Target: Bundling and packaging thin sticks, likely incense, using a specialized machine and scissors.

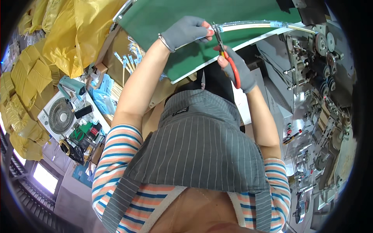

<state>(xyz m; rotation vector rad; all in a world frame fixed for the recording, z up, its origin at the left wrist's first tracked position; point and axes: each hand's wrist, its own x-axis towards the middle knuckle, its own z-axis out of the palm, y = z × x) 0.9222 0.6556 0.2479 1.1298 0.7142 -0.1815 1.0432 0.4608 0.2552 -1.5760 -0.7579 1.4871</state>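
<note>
My left hand [186, 32], in a grey glove with bare fingertips, pinches the near end of a clear film strip [248, 26] with pale thin sticks and blue printed patches. The strip stretches rightward over the green work surface [163, 35] to the rollers of a machine. In my right hand [240, 70], gloved the same way, are red-handled scissors [234, 70]. Their blades point up and sit at the strip's end, close to my left fingertips. Whether the blades touch the film is too small to tell.
A machine with metal rollers [321, 44] stands on the right. Several wrapped stick packs [130, 64] lie in a cardboard box left of the green surface. Farther left are yellow plastic bags [83, 31], a white fan [61, 115] and a roll of green tape [77, 134].
</note>
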